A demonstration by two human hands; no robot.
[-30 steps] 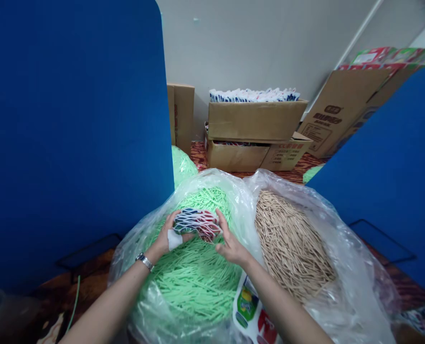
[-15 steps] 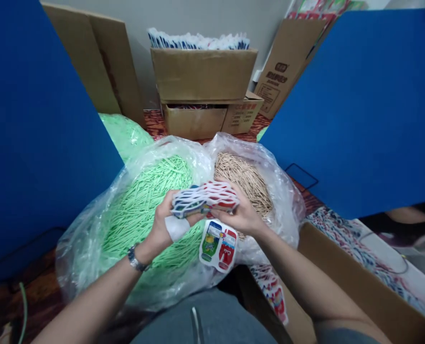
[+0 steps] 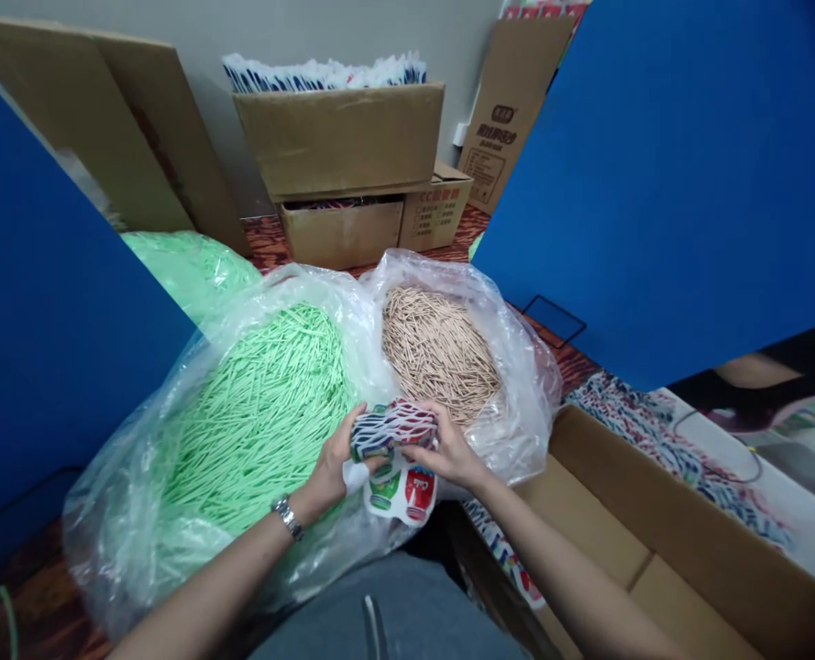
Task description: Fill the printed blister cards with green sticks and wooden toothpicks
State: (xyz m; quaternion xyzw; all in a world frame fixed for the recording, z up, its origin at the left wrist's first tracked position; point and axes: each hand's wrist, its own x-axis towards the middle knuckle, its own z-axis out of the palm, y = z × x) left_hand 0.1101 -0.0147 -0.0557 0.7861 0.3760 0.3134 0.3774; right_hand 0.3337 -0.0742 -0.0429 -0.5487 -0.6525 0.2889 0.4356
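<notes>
My left hand (image 3: 335, 463) and my right hand (image 3: 448, 451) both grip a stack of die-cut printed sheets (image 3: 393, 429), white with red, blue and green print, held between them at the centre. A printed card with bottle shapes (image 3: 401, 490) hangs just below the stack. A wristwatch (image 3: 287, 516) is on my left wrist and a white bandage wraps that thumb. Behind the hands lie a clear bag of green sticks (image 3: 256, 403) and a clear bag of tan sticks (image 3: 438, 348).
Blue partition panels stand left (image 3: 42, 339) and right (image 3: 661, 174). Cardboard boxes (image 3: 342, 137) are stacked at the back, the top one filled with printed sheets. An open cardboard box (image 3: 655, 541) with more printed cards sits at the lower right. Another green bag (image 3: 180, 266) lies behind.
The view has swung right and down. My hands drew the stack of sheets back from over the green sticks to the bags' front edge, still gripping it.
</notes>
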